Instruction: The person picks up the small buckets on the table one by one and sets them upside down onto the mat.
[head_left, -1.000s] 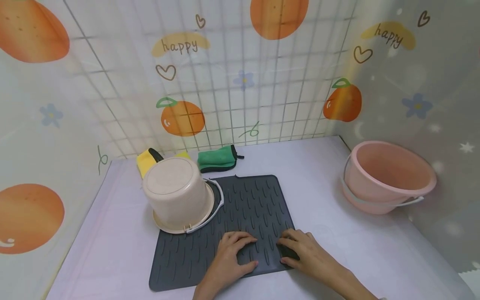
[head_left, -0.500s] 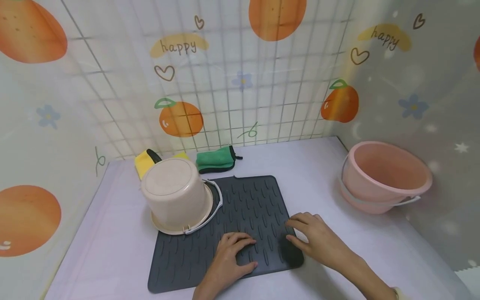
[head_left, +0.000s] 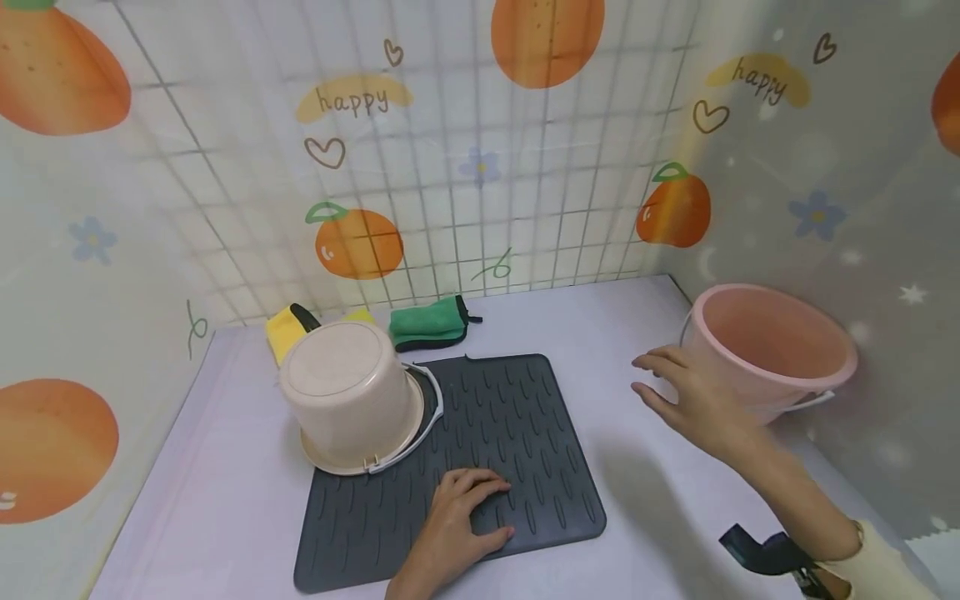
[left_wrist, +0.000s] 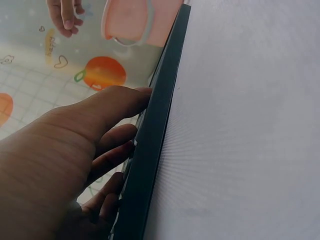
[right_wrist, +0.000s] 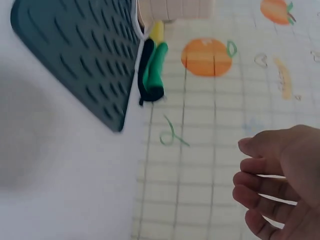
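My left hand [head_left: 460, 521] rests on the dark grey ridged mat [head_left: 528, 433] near its front edge, with relaxed fingertips on the surface. In the left wrist view its fingers [left_wrist: 117, 107] touch the mat's top beside the edge. My right hand [head_left: 693, 396] is raised right of the mat and holds nothing; its fingers are loosely bent. In the head view it overlaps the left side of the pink bucket [head_left: 727, 358], which stands upright with its pale handle [head_left: 810, 402] hanging down. On the mat's left part an upturned cream bucket [head_left: 345, 408] sits rim down.
Behind the cream bucket lie a folded green cloth [head_left: 427, 323] with black trim and a yellow cloth [head_left: 285, 333]. A patterned curtain wall [head_left: 450, 192] encloses the back and sides. A black strap device [head_left: 765, 552] sits at my right wrist.
My right hand has lifted off the mat's right edge and moved right and away from me, toward the pink bucket. My left hand stays on the mat.
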